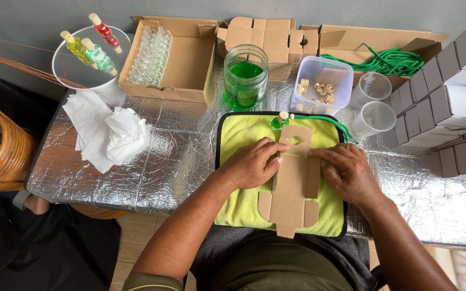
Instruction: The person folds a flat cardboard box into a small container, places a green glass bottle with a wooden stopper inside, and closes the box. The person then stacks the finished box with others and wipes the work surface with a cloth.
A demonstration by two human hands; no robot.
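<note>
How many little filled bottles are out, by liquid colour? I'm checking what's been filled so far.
Red bottle: 1
Yellow bottle: 1
Pale green bottle: 1
Bright green bottle: 1
Total: 4

The first three lie on the round clear tray; the bright green one lies on the yellow cloth, at the top of the cardboard blank.

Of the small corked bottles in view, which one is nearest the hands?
The green bottle on the yellow cloth, just above the flat cardboard box both hands press. The other three bottles lie on the round tray at far left.
</note>
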